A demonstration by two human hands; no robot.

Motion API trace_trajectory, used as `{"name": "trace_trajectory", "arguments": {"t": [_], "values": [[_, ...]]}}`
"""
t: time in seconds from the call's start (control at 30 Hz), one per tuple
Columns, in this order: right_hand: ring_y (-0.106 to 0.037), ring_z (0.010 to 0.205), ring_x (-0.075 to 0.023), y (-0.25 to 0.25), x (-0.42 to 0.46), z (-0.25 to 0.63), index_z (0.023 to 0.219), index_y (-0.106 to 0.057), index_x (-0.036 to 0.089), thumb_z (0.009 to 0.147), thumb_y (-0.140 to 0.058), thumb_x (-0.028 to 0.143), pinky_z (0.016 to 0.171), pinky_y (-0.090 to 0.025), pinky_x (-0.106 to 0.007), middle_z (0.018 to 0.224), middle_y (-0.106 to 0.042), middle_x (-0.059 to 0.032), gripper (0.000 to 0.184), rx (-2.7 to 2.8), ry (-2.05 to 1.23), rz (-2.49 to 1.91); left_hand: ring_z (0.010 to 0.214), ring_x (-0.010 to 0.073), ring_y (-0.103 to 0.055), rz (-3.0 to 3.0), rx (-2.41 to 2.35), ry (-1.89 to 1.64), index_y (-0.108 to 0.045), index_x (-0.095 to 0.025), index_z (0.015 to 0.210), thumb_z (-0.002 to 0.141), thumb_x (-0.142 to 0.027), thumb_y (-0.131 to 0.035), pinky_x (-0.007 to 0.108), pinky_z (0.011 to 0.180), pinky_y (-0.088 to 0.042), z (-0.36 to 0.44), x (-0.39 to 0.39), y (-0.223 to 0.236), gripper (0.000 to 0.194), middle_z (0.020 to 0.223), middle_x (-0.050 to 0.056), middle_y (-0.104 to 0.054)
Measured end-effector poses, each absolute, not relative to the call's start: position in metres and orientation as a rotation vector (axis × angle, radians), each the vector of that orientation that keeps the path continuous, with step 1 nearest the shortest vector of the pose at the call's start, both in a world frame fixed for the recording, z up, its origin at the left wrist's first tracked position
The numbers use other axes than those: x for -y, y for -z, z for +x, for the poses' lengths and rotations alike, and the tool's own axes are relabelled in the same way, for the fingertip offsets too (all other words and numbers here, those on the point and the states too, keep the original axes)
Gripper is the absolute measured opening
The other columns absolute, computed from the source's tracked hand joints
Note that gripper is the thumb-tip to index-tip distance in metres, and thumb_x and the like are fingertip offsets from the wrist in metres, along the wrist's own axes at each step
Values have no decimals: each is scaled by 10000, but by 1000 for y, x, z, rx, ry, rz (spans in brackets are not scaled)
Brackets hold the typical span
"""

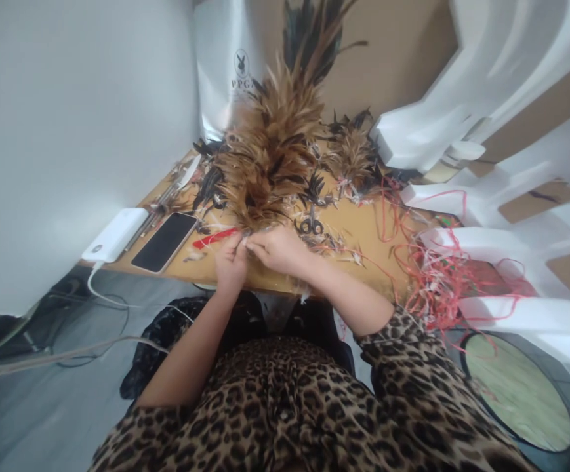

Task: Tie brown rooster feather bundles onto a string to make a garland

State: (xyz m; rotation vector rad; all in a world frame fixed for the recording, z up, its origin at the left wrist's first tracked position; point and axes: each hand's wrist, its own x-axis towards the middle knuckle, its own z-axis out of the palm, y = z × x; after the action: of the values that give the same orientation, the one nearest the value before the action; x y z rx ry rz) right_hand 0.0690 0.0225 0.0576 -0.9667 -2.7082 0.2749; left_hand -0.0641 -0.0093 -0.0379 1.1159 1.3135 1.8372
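Observation:
A tall bundle of brown and black feathers (277, 144) rises from the wooden table (363, 229). My left hand (230, 262) and my right hand (279, 249) meet at the bundle's base near the table's front edge, both with fingers pinched closed around the feather stems. A red strip (213, 238) lies just left of my left hand. Small black scissors (311, 225) rest on the table right behind my right hand.
A black phone (165, 241) and a white power bank (115, 235) with a cable lie at the table's left. A second, smaller feather bundle (353, 154) sits behind. Tangled red string (437, 275) spreads right, beside white foam pieces (511, 131). A white wall stands left.

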Motion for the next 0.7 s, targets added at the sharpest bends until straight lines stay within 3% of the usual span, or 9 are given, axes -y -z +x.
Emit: {"name": "trace_trajectory", "arguments": {"t": [0.23,0.37,0.5,0.7], "values": [[-622,804,-243,-120,-46,62,788,-716,146,830,-544,228,687,-364,-305,794,-675,-116,196,2855,-2,-992,1016,269,-614,1644,-1431,-1671,-733,-205,950,750,-255,-669,425,1012,-408,-69,15,17,216,1008,105,-706],[-632,848,-285,-124,-69,52,730,-712,116,762,-597,163,728,-395,-343,775,-667,-138,128,2868,112,-926,1058,281,-601,1805,-1432,-1569,-690,-206,1064,776,-284,-646,433,1026,-388,-70,18,13,301,1077,126,-687],[-640,825,-276,-110,-87,43,721,-725,130,699,-656,162,708,-413,-333,748,-670,-126,79,2906,-4,-939,1080,280,-594,1912,-1478,-1549,-657,-206,1126,805,-294,-617,418,1013,-399,-71,19,12,336,1151,137,-658],[-624,724,-182,-120,-103,50,680,-731,146,677,-719,184,682,-433,-287,675,-658,-44,41,2857,-346,-964,981,266,-624,2079,-1434,-1446,-696,-214,1023,822,-314,-590,419,960,-437,-84,20,8,248,1000,124,-701]]}}
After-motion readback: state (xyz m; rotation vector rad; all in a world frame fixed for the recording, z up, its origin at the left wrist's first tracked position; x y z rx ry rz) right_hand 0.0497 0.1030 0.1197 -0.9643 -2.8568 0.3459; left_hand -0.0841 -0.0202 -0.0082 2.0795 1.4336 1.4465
